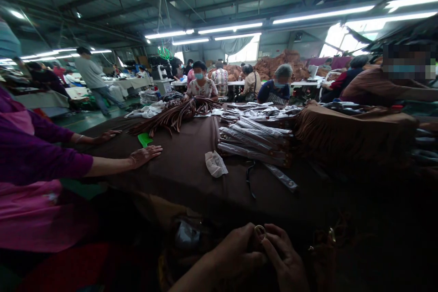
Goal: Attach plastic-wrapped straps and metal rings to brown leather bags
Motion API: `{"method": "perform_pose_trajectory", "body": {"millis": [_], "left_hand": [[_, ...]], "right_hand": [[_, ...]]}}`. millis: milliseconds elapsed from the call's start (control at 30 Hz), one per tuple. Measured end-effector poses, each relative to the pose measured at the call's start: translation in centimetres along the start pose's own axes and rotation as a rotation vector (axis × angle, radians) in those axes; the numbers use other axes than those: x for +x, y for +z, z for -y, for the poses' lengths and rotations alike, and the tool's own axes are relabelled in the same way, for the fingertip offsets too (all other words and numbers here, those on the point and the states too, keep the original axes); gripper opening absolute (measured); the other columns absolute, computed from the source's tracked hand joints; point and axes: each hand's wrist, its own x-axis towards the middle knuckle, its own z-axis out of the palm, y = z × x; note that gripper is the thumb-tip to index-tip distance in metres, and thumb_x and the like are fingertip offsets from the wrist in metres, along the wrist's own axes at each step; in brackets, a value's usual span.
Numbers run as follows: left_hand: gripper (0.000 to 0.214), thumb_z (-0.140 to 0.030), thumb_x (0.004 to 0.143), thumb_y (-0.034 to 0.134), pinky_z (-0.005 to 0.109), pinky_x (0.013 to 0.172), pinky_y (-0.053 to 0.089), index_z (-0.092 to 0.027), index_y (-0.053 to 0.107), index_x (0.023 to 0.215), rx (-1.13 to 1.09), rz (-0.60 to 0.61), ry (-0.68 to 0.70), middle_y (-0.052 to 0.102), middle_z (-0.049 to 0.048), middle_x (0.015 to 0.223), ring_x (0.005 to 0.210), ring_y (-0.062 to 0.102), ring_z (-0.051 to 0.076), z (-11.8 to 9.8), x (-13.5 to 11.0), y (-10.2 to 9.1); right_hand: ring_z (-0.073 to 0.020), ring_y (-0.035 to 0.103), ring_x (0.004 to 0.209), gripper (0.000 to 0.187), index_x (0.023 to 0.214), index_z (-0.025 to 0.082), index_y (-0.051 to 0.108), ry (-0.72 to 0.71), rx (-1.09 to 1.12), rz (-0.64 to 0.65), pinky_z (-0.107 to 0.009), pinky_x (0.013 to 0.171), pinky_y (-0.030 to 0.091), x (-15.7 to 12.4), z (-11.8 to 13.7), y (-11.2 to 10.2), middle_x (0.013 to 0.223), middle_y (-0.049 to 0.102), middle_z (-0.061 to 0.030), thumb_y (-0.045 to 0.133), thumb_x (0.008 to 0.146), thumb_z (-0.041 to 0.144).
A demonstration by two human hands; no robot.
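Observation:
At the bottom of the view my left hand [236, 251] and my right hand [285, 258] meet, fingers pinched round a small brass ring [260, 230] fixed to a dark brown strap or bag part that I cannot make out well. Both hands are closed on it, close to my body, over dark brown material [191, 169] spread on the table. A small clear plastic packet [186, 235] lies just left of my left hand.
A co-worker in a purple sleeve at the left lays both hands [145, 155] flat on the brown material. Wrapped strap bundles [255, 139], a crumpled white wrapper [215, 164], a green card [145, 139], loose brown straps [178, 114] and a fringed brown piece [342, 132] lie ahead. More workers sit behind.

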Motion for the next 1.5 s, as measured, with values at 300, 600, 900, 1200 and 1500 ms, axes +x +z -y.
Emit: {"method": "perform_pose_trajectory", "body": {"millis": [300, 600, 900, 1200, 1500], "left_hand": [[0.042, -0.032, 0.074, 0.07, 0.021, 0.069, 0.04, -0.02, 0.053, 0.11, 0.038, -0.014, -0.035, 0.063, -0.0009, 0.098, 0.082, 0.054, 0.014, -0.2, -0.4, 0.6], [0.028, -0.028, 0.083, 0.061, 0.022, 0.075, 0.042, -0.019, 0.057, 0.108, -0.003, -0.188, 0.154, 0.065, 0.0015, 0.098, 0.083, 0.057, 0.013, 0.1, -0.6, 1.5], [0.033, -0.048, 0.087, 0.057, 0.021, 0.064, 0.04, -0.017, 0.06, 0.099, 0.145, -0.218, 0.189, 0.066, 0.0027, 0.085, 0.071, 0.057, 0.013, 1.0, -0.1, 2.1], [0.036, -0.05, 0.089, 0.053, 0.023, 0.069, 0.043, -0.018, 0.06, 0.104, 0.239, -0.218, 0.226, 0.067, 0.005, 0.092, 0.078, 0.062, 0.016, 1.2, -0.1, 2.0], [0.029, -0.037, 0.081, 0.069, 0.026, 0.074, 0.044, -0.019, 0.059, 0.101, 0.326, -0.207, 0.189, 0.067, 0.005, 0.096, 0.084, 0.063, 0.019, 2.6, 0.0, 3.0]], "right_hand": [[-0.029, 0.065, 0.099, 0.043, 0.095, 0.019, 0.074, 0.383, 0.663, 0.203, -0.037, 0.083, 0.053, 0.2, 1.0, 0.4, 0.102, 0.071, -0.0085, 0.078, 0.071, 0.055], [-0.0235, 0.067, 0.081, 0.03, 0.086, 0.018, 0.075, 0.429, 0.765, 0.299, -0.033, 0.077, 0.051, 0.1, 1.4, 0.0, 0.082, 0.072, -0.0051, 0.078, 0.075, 0.046], [-0.0211, 0.065, 0.071, 0.035, 0.08, 0.017, 0.072, 0.432, 0.688, 0.311, -0.032, 0.07, 0.05, 0.1, 1.7, -0.2, 0.076, 0.07, -0.004, 0.079, 0.072, 0.05], [-0.0188, 0.063, 0.069, 0.037, 0.075, 0.016, 0.072, 0.465, 0.685, 0.274, -0.029, 0.068, 0.048, 0.4, 1.6, -0.1, 0.072, 0.068, -0.002, 0.085, 0.064, 0.049], [-0.0181, 0.061, 0.067, 0.04, 0.074, 0.015, 0.073, 0.485, 0.698, 0.258, -0.028, 0.064, 0.047, 0.2, 0.8, 0.0, 0.071, 0.067, -0.0038, 0.084, 0.065, 0.053]]}}
